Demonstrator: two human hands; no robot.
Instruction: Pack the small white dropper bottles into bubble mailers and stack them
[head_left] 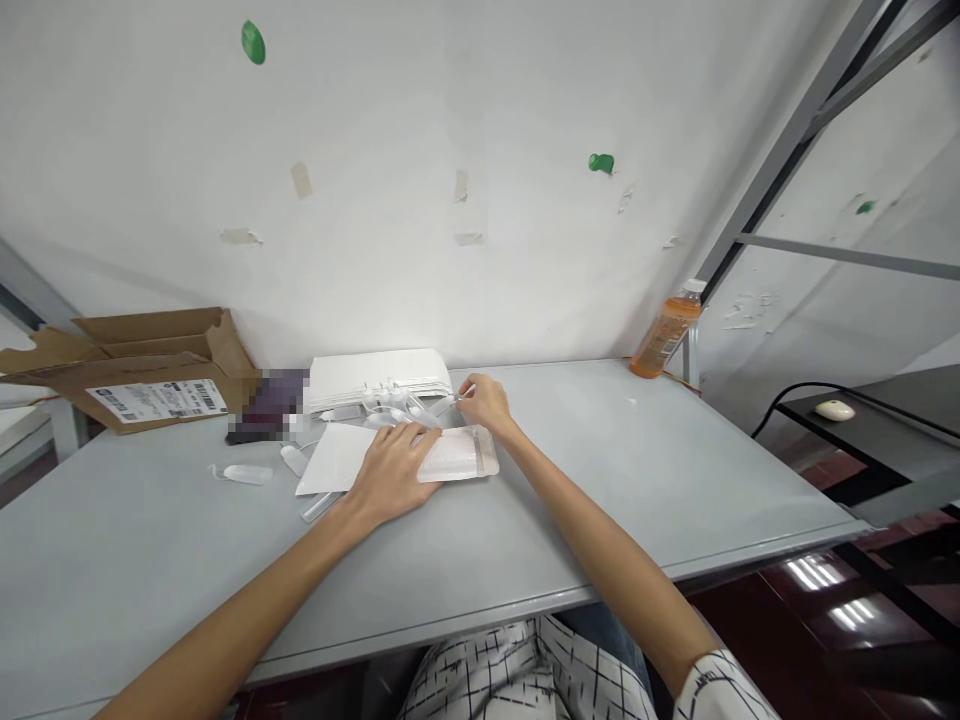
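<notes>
My left hand (395,470) lies over a white envelope (341,455), its fingers resting on top. The envelope's right end has a clear strip and points to the right. Just behind that end, my right hand (484,402) is closed in a pinch at the right edge of a pile of small clear plastic pieces (397,402). What its fingertips hold is too small to make out. A stack of white envelopes (375,375) lies behind the pile, against the wall. One loose clear piece (247,474) sits on the table to the left.
An open cardboard box (157,375) stands at the back left, with a blurred dark object (270,405) beside it. An orange drink bottle (667,330) leans at the back right of the grey table (600,440). A white mouse (835,410) rests on a dark surface farther right.
</notes>
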